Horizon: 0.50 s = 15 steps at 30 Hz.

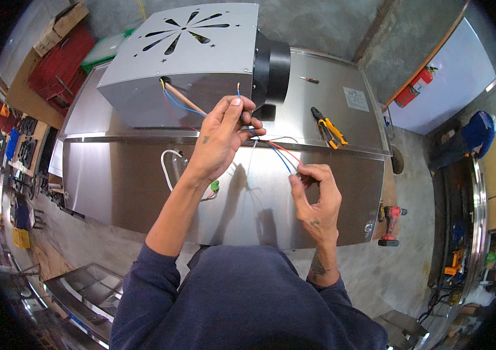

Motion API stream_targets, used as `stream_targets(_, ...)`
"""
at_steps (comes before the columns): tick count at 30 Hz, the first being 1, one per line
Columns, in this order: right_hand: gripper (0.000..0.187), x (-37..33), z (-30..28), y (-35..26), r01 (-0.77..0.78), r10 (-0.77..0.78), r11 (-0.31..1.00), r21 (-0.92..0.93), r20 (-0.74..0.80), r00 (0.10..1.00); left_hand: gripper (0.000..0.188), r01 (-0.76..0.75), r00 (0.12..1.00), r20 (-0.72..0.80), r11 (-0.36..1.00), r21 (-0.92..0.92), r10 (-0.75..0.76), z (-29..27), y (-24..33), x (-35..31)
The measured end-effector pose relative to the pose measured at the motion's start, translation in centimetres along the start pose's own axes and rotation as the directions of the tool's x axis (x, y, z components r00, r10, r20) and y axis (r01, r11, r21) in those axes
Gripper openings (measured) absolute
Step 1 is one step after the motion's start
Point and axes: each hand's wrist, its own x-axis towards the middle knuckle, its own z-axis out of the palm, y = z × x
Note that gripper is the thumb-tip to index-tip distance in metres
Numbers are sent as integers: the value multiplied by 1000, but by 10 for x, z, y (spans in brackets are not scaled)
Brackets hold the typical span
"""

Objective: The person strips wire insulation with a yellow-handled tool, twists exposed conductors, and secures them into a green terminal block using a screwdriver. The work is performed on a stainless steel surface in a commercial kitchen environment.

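Note:
My left hand [224, 131] is raised in front of a grey metal fan housing [183, 64] and pinches thin wires, one wire tip sticking up above my thumb. Blue and red wires [280, 153] run from that hand down to my right hand [315, 195], which pinches their other ends. More wires, blue and tan, come out of a hole in the housing's front face. The housing has a black round outlet [274, 70] on its right side and sits on a large stainless steel hood [143, 192].
Yellow-handled pliers [328, 127] and a small screwdriver [309, 79] lie on the hood's top. A white cable with a green connector [214, 185] hangs on the hood's front. A red cordless drill [391, 224] lies on the concrete floor at right. Shelves with parts line the left.

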Motion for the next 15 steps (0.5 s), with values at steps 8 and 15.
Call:
stream_targets(8,18,13,4,-11,-32,25,998,-48,-140,990,34,27,999,-20,995,100,-25,0,0,-7)
stream_targets(15,22,15,1,-42,-46,42,992,-120,-37,998,32,17,999,-31,993,121,-13,-1,-17,-13)
